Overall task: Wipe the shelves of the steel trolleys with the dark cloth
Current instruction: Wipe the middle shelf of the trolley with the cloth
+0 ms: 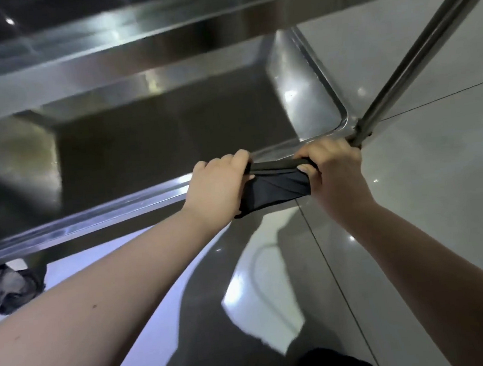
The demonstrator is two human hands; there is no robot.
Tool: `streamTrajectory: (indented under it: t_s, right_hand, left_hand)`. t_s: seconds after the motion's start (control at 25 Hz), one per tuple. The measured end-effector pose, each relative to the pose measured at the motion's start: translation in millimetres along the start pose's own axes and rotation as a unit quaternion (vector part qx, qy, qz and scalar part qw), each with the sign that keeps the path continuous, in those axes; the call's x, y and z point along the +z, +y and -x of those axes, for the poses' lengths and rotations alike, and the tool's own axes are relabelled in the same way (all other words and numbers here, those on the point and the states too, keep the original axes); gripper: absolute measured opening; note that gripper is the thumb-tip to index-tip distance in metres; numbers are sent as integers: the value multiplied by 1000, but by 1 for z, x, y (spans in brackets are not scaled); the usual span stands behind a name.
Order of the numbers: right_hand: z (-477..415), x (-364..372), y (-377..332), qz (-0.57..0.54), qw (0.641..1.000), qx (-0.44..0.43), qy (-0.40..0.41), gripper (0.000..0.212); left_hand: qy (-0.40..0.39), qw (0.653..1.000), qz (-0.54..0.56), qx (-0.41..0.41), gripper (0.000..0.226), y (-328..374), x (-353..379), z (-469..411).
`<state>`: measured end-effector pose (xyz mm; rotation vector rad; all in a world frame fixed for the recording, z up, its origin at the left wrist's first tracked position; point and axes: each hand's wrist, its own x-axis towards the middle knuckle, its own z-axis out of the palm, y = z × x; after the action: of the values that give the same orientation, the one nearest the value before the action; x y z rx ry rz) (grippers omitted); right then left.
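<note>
Bright light spots shine on the steel shelf point(302, 95) and shiny floor point(440, 194). The top is blurry, and edges look bent.

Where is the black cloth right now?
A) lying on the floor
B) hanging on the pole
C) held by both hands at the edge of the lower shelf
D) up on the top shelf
C: the left hand and the right hand each grip one end of the dark cloth, which is stretched between them at the front rim of the lower shelf.
</note>
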<state>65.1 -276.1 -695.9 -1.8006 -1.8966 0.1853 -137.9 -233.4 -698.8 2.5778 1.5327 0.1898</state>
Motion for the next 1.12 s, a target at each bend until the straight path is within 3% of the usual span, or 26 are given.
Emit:
streamTrajectory:
  t_s: [0.08, 0.24, 0.4, 0.56, 0.68, 0.88, 1.12]
  right_hand:
    - [-4, 13, 13, -3, 1000, 12, 9, 17]
    - [-36, 21, 36, -8, 999, 19, 40, 14]
    - [-105, 31, 58, 119, 992, 32, 12, 20]
    - [-128, 63, 67, 143, 986, 62, -52, 37]
    - [-105, 94, 55, 124, 985, 18, -122, 57]
    - [-91, 123, 59, 182, 956, 12, -229, 75]
    - [-174, 158, 47, 202, 958, -20, -203, 76]
  left_hand:
    - [3, 996, 79, -50, 21, -1, 14, -11]
    - [86, 987, 128, -53, 15, 0, 23, -36]
    - [88, 957, 216, -171, 20, -10, 31, -104]
    - [69, 969, 122, -203, 26, -35, 55, -148]
    - [84, 970, 41, -223, 42, -81, 73, -129]
    - [0, 953, -39, -299, 52, -123, 93, -109]
    - [29, 957, -57, -283, 53, -121, 98, -108]
